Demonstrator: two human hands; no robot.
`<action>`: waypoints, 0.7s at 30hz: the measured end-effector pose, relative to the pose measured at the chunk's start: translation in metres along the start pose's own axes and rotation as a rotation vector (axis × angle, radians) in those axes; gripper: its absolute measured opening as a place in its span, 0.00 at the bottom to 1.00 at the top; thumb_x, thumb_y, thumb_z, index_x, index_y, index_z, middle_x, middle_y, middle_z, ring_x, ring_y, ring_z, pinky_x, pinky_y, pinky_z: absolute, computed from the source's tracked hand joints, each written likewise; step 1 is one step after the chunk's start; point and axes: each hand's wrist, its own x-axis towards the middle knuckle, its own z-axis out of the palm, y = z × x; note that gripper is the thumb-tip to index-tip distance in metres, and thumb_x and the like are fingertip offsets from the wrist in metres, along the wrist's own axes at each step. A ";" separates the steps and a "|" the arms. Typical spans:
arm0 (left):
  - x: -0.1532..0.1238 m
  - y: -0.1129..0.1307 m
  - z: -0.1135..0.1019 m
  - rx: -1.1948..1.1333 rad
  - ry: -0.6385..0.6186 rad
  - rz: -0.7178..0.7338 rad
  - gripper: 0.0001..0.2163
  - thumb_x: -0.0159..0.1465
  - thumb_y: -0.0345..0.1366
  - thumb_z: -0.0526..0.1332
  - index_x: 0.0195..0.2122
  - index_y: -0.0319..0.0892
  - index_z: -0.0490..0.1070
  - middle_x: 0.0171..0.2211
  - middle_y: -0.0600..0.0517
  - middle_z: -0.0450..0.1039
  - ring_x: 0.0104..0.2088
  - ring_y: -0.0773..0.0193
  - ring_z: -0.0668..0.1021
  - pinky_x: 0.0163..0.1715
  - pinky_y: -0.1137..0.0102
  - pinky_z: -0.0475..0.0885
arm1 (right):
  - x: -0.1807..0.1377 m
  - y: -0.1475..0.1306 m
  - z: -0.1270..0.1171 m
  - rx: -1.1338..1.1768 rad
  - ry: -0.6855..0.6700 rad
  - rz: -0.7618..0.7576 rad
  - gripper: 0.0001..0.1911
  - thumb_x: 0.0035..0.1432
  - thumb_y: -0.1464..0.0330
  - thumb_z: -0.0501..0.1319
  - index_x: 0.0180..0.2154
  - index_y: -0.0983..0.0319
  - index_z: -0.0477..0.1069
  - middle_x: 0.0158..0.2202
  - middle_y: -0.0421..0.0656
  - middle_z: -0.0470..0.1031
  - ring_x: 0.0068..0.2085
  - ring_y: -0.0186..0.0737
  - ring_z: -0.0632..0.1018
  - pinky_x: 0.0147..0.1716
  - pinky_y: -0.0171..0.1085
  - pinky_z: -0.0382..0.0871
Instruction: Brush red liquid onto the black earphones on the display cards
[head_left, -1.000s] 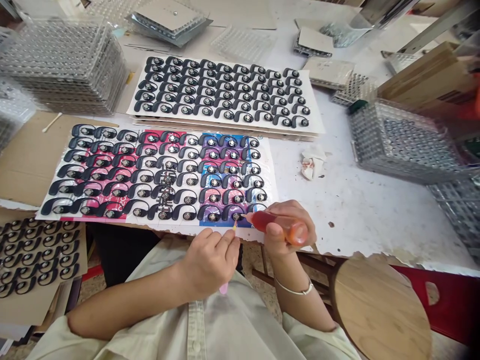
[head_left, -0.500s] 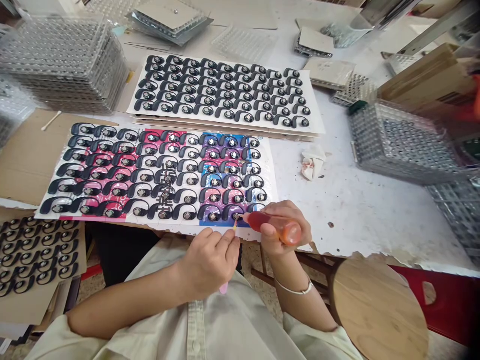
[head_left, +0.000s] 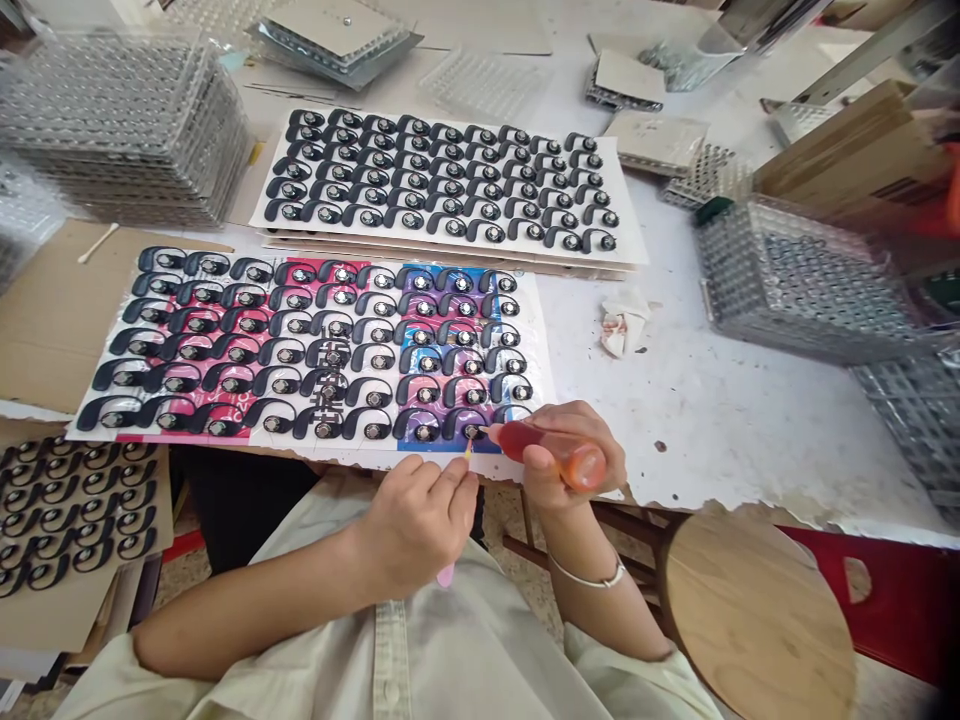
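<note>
My right hand (head_left: 574, 450) is wrapped round a small squeeze bottle (head_left: 544, 448) of red-orange liquid, tilted so its nozzle points left. In my left hand (head_left: 424, 520) is a thin tool with a pink end (head_left: 445, 575) and a yellowish tip (head_left: 468, 452); its kind is hidden by my fingers. Nozzle and tip meet at one black ear-hook part (head_left: 472, 432) in the front row; whether they touch it I cannot tell. Rows of such hook-shaped parts with round metallic centres lie on a printed pink-and-blue sheet (head_left: 300, 440) in front of me.
Behind lies a white board (head_left: 630, 220) bearing more hook parts. Stacks of clear trays stand at left (head_left: 127, 130) and right (head_left: 810, 280). A stained tissue (head_left: 624, 325) and a cotton swab (head_left: 98, 243) lie on the table. A round wooden stool (head_left: 757, 610) is below right.
The view has shifted very slightly. Both hands keep their grips on the bottle and the thin tool at the same front-row part.
</note>
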 end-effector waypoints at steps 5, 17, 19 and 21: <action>0.000 -0.002 -0.003 -0.012 -0.029 0.005 0.07 0.62 0.21 0.56 0.35 0.32 0.75 0.36 0.42 0.79 0.23 0.64 0.73 0.22 0.67 0.68 | 0.001 0.000 0.000 -0.021 0.018 -0.046 0.16 0.50 0.63 0.67 0.41 0.60 0.70 0.27 0.40 0.74 0.24 0.36 0.71 0.18 0.37 0.67; 0.003 -0.006 -0.007 -0.025 -0.048 0.016 0.09 0.63 0.22 0.54 0.36 0.33 0.74 0.36 0.42 0.79 0.23 0.64 0.73 0.22 0.68 0.68 | -0.002 0.002 -0.002 -0.032 0.014 -0.053 0.15 0.51 0.63 0.66 0.41 0.59 0.69 0.26 0.39 0.73 0.23 0.35 0.71 0.18 0.37 0.68; 0.003 -0.007 -0.008 -0.029 -0.048 0.012 0.09 0.63 0.22 0.54 0.36 0.33 0.75 0.35 0.42 0.79 0.23 0.64 0.73 0.21 0.68 0.68 | -0.001 0.001 -0.002 -0.030 0.015 -0.031 0.13 0.51 0.63 0.66 0.38 0.60 0.70 0.26 0.39 0.72 0.23 0.36 0.71 0.18 0.37 0.68; 0.002 -0.007 -0.007 -0.035 -0.056 0.014 0.10 0.63 0.22 0.53 0.36 0.34 0.75 0.36 0.42 0.79 0.23 0.64 0.73 0.22 0.68 0.68 | 0.000 0.000 -0.002 -0.033 0.015 -0.015 0.12 0.51 0.62 0.65 0.37 0.60 0.70 0.25 0.39 0.71 0.22 0.36 0.71 0.18 0.37 0.67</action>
